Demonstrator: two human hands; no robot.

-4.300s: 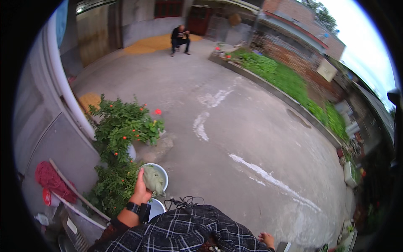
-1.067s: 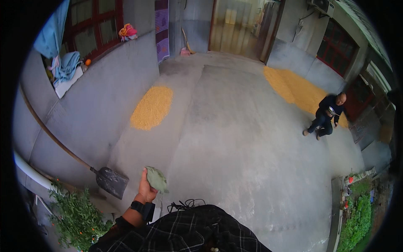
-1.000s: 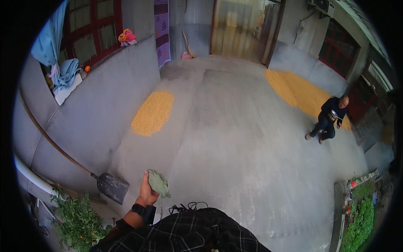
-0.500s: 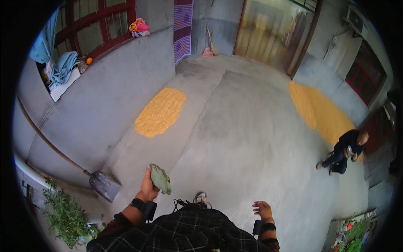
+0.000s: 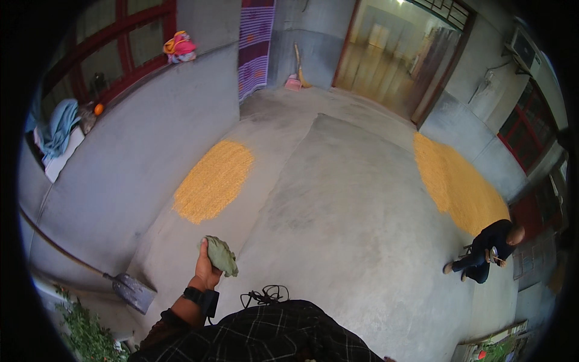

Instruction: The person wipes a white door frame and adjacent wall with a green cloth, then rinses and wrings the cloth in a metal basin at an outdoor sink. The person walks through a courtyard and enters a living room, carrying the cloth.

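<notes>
My left hand (image 5: 205, 269) is closed round a crumpled grey-green cloth (image 5: 221, 256), held out in front of me over the concrete floor. The thumb side shows, while the cloth hides most of the fingers. A dark band with a small box is strapped on that wrist. A loop of black cord (image 5: 265, 295) lies at the front of my dark checked clothing. My right hand is out of the picture.
A shovel (image 5: 134, 290) leans on the left wall beside a leafy plant (image 5: 84, 329). Yellow grain lies spread in a left patch (image 5: 215, 181) and a right heap (image 5: 458, 184). A seated person (image 5: 485, 250) holds a bowl at right. A broom (image 5: 300, 66) and pink dustpan (image 5: 293, 82) stand by the doorway.
My right hand has dropped out of view at the lower edge. My left hand still grips the cloth. The view has shifted, and the seated person's bowl is lower.
</notes>
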